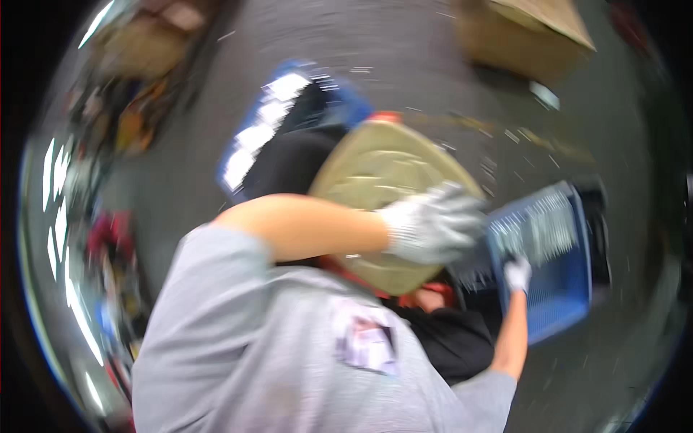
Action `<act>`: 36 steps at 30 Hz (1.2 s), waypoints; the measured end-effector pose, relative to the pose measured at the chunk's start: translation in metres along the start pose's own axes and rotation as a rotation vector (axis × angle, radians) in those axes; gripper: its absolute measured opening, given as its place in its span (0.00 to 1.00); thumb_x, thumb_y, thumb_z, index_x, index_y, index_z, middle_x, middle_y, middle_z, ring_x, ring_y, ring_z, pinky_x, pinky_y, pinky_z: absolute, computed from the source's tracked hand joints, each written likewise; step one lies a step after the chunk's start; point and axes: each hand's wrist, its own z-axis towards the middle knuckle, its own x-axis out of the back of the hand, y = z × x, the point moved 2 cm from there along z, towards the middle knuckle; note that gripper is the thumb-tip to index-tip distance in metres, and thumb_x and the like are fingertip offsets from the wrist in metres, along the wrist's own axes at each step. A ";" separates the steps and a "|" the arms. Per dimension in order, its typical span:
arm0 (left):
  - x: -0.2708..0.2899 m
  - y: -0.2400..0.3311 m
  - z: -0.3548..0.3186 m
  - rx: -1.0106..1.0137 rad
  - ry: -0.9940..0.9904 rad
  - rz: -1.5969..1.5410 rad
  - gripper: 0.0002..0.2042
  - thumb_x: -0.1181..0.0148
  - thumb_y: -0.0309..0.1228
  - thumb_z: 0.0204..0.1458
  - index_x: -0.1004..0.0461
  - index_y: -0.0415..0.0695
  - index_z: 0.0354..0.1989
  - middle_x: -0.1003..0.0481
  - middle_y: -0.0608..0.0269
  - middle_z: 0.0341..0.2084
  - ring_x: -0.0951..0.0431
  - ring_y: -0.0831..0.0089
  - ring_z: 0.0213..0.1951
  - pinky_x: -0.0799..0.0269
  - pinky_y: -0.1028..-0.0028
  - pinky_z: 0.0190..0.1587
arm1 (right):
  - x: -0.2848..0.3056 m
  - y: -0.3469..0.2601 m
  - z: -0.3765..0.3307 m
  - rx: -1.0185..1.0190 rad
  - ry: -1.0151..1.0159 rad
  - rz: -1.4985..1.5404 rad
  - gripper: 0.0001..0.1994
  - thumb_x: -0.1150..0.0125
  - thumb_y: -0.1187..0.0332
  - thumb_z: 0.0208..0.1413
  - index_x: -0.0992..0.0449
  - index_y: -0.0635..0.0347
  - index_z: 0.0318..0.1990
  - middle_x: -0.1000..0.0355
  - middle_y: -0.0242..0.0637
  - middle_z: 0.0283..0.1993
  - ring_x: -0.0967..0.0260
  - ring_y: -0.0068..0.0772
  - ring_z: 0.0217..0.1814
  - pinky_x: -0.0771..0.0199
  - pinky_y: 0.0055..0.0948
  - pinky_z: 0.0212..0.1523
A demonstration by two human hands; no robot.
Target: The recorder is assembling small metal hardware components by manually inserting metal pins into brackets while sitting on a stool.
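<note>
My left hand [437, 224], in a pale knitted glove, reaches across my front above a tan, rounded-square panel [375, 166]. Its fingers stretch to the right, loosely apart, and nothing shows in them. On the right, my gloved right hand [517, 274] is at the near left side of a blue plastic crate [559, 296]. Its fingertips are dark and smeared, so I cannot tell whether they grip anything. Rows of clear or whitish thin pieces [538, 227] lie in the far part of that crate.
Beyond the panel to the left, another blue crate [225, 162] holds white pieces [253, 137] and something black. A cardboard box [530, 40] stands far right on the grey floor [375, 43]. Blurred boxes and goods [137, 86] line the left side.
</note>
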 end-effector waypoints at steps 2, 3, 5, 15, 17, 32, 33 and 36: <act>-0.010 -0.003 -0.011 -0.012 0.077 -0.075 0.12 0.41 0.42 0.46 0.23 0.52 0.37 0.28 0.61 0.51 0.35 0.57 0.60 0.45 0.46 0.64 | 0.013 -0.010 0.014 0.106 0.053 0.064 0.23 0.47 0.76 0.46 0.25 0.64 0.54 0.23 0.50 0.47 0.24 0.46 0.45 0.26 0.34 0.49; -0.013 -0.002 -0.015 0.015 0.110 -0.115 0.12 0.41 0.42 0.46 0.22 0.52 0.35 0.27 0.60 0.51 0.35 0.56 0.61 0.48 0.44 0.66 | 0.017 -0.019 0.022 0.092 0.001 0.078 0.24 0.47 0.77 0.47 0.27 0.65 0.56 0.23 0.50 0.48 0.24 0.45 0.44 0.26 0.34 0.49; -0.019 -0.005 -0.021 0.010 0.214 -0.111 0.12 0.39 0.42 0.44 0.21 0.51 0.33 0.27 0.60 0.50 0.35 0.55 0.61 0.50 0.42 0.67 | 0.032 -0.037 0.030 0.079 -0.106 0.066 0.26 0.49 0.78 0.49 0.32 0.66 0.60 0.24 0.50 0.49 0.25 0.43 0.44 0.26 0.32 0.48; -0.043 -0.011 -0.018 0.015 0.453 -0.087 0.10 0.38 0.41 0.42 0.23 0.50 0.29 0.25 0.59 0.43 0.31 0.52 0.55 0.45 0.45 0.64 | 0.108 -0.256 -0.021 0.412 0.506 -0.029 0.26 0.50 0.70 0.59 0.37 0.47 0.67 0.23 0.45 0.45 0.26 0.40 0.40 0.27 0.32 0.42; -0.040 -0.012 -0.014 0.117 0.453 -0.116 0.09 0.38 0.40 0.42 0.24 0.49 0.28 0.25 0.60 0.39 0.29 0.53 0.50 0.39 0.50 0.60 | 0.096 -0.298 -0.031 0.461 0.529 -0.072 0.24 0.50 0.67 0.60 0.35 0.45 0.66 0.23 0.44 0.45 0.26 0.42 0.39 0.27 0.33 0.41; 0.058 -0.209 -0.306 1.431 0.931 -0.689 0.17 0.50 0.39 0.53 0.22 0.40 0.42 0.20 0.53 0.38 0.21 0.55 0.38 0.26 0.64 0.43 | 0.029 -0.350 -0.056 0.538 0.630 -0.470 0.21 0.55 0.68 0.64 0.34 0.54 0.63 0.27 0.49 0.56 0.26 0.53 0.50 0.28 0.38 0.51; 0.033 -0.224 -0.327 1.639 0.761 -0.761 0.18 0.52 0.40 0.53 0.22 0.40 0.41 0.20 0.53 0.37 0.21 0.54 0.39 0.26 0.64 0.44 | 0.028 -0.352 -0.058 0.583 0.639 -0.474 0.20 0.56 0.68 0.64 0.34 0.55 0.63 0.27 0.49 0.56 0.27 0.53 0.50 0.29 0.38 0.52; -0.043 -0.265 -0.359 1.739 0.663 -0.737 0.21 0.46 0.44 0.50 0.23 0.40 0.45 0.20 0.51 0.38 0.21 0.52 0.40 0.26 0.63 0.46 | 0.028 -0.354 -0.064 0.515 0.612 -0.444 0.20 0.59 0.70 0.64 0.33 0.56 0.63 0.28 0.49 0.58 0.28 0.53 0.52 0.30 0.38 0.53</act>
